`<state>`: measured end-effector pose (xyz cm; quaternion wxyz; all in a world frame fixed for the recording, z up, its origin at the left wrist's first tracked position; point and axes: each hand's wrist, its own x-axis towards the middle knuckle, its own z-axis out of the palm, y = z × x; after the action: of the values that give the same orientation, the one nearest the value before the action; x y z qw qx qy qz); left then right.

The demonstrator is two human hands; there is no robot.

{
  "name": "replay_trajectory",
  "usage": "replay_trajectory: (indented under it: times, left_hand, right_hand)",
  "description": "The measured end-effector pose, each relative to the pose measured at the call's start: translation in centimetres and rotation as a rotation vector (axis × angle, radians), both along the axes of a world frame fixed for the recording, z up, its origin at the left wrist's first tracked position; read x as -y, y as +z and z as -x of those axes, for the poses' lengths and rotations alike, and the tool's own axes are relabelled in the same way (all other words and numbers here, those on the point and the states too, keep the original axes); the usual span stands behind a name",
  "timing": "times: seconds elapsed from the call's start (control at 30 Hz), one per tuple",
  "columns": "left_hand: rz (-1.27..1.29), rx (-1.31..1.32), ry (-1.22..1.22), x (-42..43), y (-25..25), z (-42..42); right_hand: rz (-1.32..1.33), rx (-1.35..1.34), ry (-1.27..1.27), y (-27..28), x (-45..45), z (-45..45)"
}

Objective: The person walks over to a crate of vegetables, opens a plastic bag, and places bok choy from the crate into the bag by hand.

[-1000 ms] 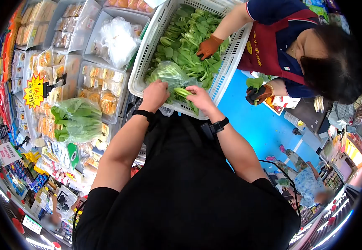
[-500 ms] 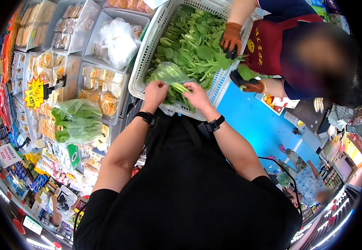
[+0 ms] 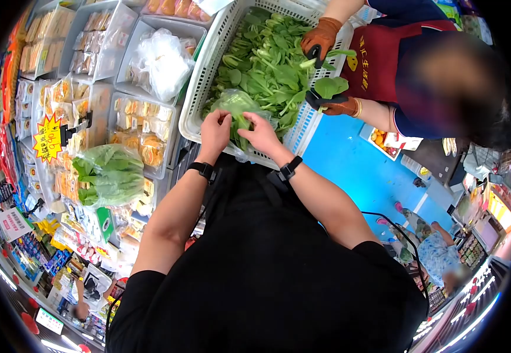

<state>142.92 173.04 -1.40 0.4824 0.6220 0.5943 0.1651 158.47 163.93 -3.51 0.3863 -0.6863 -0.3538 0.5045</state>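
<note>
A clear plastic bag with leafy greens (image 3: 238, 105) rests at the near end of a white crate (image 3: 192, 112), on top of loose greens (image 3: 267, 65). My left hand (image 3: 215, 132) is closed at the left side of the bag's mouth, fingers pinched on the plastic. From the right, my right hand (image 3: 260, 135) bends its fingers onto the bag's near end, where green stalks show between both hands. Its fingertips are partly hidden against the bag.
Across the crate a co-worker's orange-and-black gloved hands (image 3: 321, 41) handle greens. Plastic tubs of packaged food (image 3: 144, 120) stand at left, with a bagged leafy vegetable (image 3: 109, 175) on top. Blue floor (image 3: 349, 159) lies to the right.
My right hand has moved left, closer to my left hand, and the stalks it held have shifted into the bag. The co-worker's gloves now hold leaves above the crate's right edge.
</note>
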Motion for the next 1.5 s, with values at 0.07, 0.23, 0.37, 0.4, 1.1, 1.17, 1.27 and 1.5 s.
replay_trajectory:
  times: [0.07, 0.23, 0.37, 0.4, 1.1, 1.17, 1.27, 1.5]
  left_hand:
    - [-0.001, -0.012, -0.009, 0.2, 0.4, 0.1]
    - [0.005, -0.015, -0.005, 0.6, 0.9, 0.2]
    - [0.049, 0.001, 0.028, 0.5, 1.3, 0.2]
    - [0.05, 0.005, 0.034, 0.5, 1.4, 0.2]
    - [-0.16, -0.115, -0.201, -1.5, 5.5, 0.8]
    - [-0.327, -0.048, -0.644, -0.3, 8.1, 0.4]
    - [-0.157, -0.388, -1.046, 2.6, 11.1, -0.3]
    - [-0.175, -0.504, -0.982, 2.4, 9.6, 2.8]
  right_hand:
    - [0.037, 0.084, -0.015, 0.7, 0.1, 0.3]
    - [0.089, 0.217, -0.166, -1.0, 1.0, 1.4]
    - [0.052, 0.069, -0.156, 1.3, -0.9, 2.2]
    - [-0.033, 0.123, -0.109, 1.2, -1.4, 2.4]
    - [0.222, 0.068, 0.23, 7.1, 1.1, -4.9]
    - [0.181, 0.261, 0.148, 3.4, 3.6, -7.4]
    - [0.168, 0.497, 0.129, -1.2, 4.3, -7.8]
    - [0.404, 0.429, 0.223, -6.0, 2.5, -7.6]
